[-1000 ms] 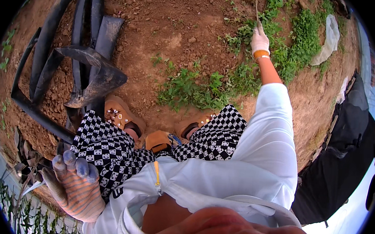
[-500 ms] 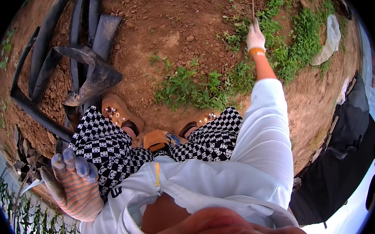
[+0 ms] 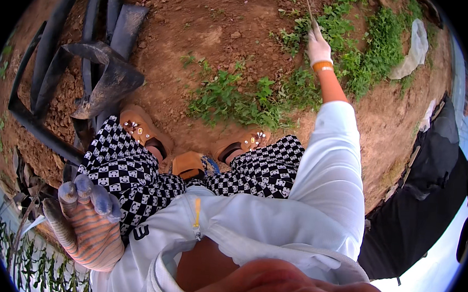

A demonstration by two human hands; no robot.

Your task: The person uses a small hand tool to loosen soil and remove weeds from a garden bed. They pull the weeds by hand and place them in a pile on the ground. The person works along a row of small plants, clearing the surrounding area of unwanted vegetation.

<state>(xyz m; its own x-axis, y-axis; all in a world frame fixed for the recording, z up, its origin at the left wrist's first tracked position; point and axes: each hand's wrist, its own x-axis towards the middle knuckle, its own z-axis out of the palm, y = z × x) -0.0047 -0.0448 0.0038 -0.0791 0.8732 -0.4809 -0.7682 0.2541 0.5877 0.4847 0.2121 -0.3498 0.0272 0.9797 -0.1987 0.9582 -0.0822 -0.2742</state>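
Stretched out ahead and to the right, my right hand wears a pale glove with an orange cuff. Its fingers are closed round a thin stick-like tool, whose far end runs past the top of the view. Green weeds grow low on the ground beside that hand. My left hand, in a striped glove with worn blue-grey fingertips, is beside my left thigh. Its fingers are apart and slightly bent, and nothing shows in it.
Black flat hoses lie bent and looped on the brown soil at left. A weed patch grows ahead of my brown shoes. White plastic sheeting and black sheeting lie at right.
The tool in my right hand now slants more to the left. Hoses, shoes and near weeds sit slightly further left and higher in view. My left hand has shifted a little left and up.
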